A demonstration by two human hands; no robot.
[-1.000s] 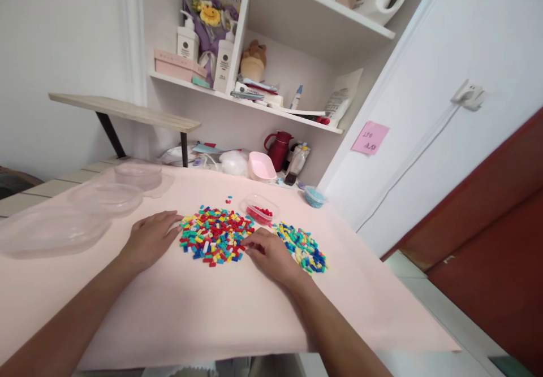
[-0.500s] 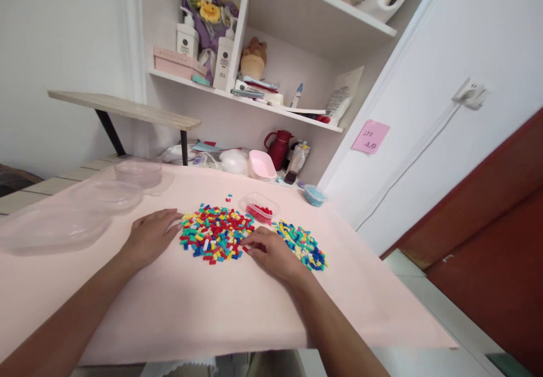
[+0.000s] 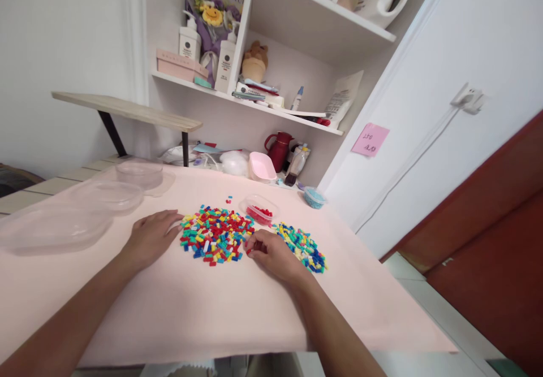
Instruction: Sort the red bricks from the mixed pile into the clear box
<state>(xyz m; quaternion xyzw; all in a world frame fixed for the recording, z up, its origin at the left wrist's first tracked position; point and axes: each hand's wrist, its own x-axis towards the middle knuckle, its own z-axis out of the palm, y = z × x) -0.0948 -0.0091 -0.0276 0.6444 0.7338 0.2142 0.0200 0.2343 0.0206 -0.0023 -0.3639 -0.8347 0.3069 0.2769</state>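
Observation:
A spread-out pile of small toy bricks (image 3: pixel 216 231) in red, blue, yellow, green and white lies on the pink tabletop. At its left edge rests my left hand (image 3: pixel 155 233), fingers stretched out, holding nothing. My right hand (image 3: pixel 271 252) is at the pile's right edge, thumb and fingers pinched on a small red brick (image 3: pixel 249 251), partly covered by the fingers. Behind my right hand stands a clear plastic container (image 3: pixel 259 209) with red bricks in it. To the right of that hand lies a second pile of bricks (image 3: pixel 301 244), mostly blue, green and yellow, partly hidden by the hand.
Clear plastic containers (image 3: pixel 55 229) line the table's left side. A pink tray (image 3: pixel 262 167), a dark red jug (image 3: pixel 279 151) and a bottle (image 3: pixel 296 165) stand at the back. A tub of light-blue pieces (image 3: pixel 314 198) sits at the right edge. Shelves (image 3: pixel 292 118) overhang the back.
My right fingers have closed around the red brick, which showed more openly at the fingertips before. The left hand stays in place.

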